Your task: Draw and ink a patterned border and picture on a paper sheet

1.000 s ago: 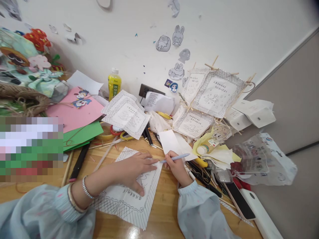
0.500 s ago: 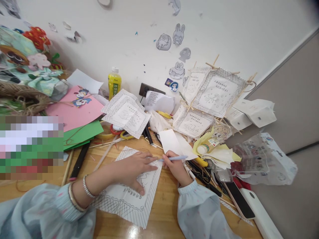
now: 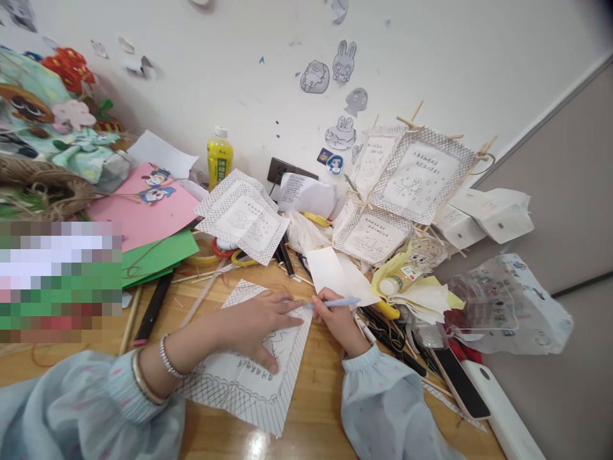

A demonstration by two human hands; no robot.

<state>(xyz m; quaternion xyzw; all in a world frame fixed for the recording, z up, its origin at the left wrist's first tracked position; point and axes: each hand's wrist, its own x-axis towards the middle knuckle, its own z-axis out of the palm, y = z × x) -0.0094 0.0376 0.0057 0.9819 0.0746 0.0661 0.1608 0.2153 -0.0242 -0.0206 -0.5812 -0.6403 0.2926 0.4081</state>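
Observation:
A printed sheet with a cross-hatched border lies on the wooden table in front of me. My left hand rests flat on it, fingers spread, holding it down. My right hand grips a light blue pen, whose tip points left to the sheet's upper right edge, close to my left fingertips. Both wrists wear pale blue sleeves; the left also carries bracelets.
Similar bordered sheets and stick-framed paper panels crowd the back. A yellow bottle, pink and green card, black markers, a glue bottle, a plastic bag and a phone surround me.
The pen has tilted slightly flatter and the right hand has edged a little left along the sheet's edge. The left hand stays pressed on the sheet.

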